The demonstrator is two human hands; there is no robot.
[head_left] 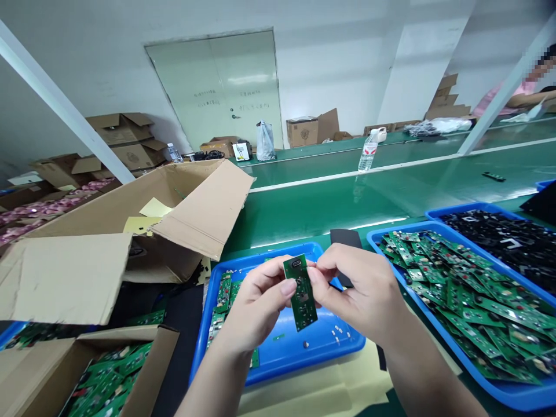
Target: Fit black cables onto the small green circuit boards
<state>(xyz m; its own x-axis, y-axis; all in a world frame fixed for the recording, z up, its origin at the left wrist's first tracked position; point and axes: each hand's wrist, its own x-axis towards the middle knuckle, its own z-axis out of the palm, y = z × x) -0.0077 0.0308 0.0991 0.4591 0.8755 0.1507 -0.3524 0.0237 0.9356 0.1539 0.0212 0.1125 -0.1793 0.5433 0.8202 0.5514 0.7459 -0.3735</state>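
Observation:
A green circuit board (302, 304) is held upright, slightly tilted, above a blue tray (304, 353). My left hand (264, 298) grips its left side, thumb on the front face. At the board's upper right edge, my right hand (354, 286) has thumb and index finger pinched together; whether they hold a small part or only the edge is too small to tell. Beneath the hands, the tray has several boards at its left side and small white pieces at its lower right.
Right of the hands, a blue tray (434, 310) is heaped with green boards; another (478, 207) holds black parts. Cardboard boxes (204, 217) stand at left, one with boards (113, 376). A bottle (368, 152) stands on the green table (304, 208). A person (508, 97) sits far right.

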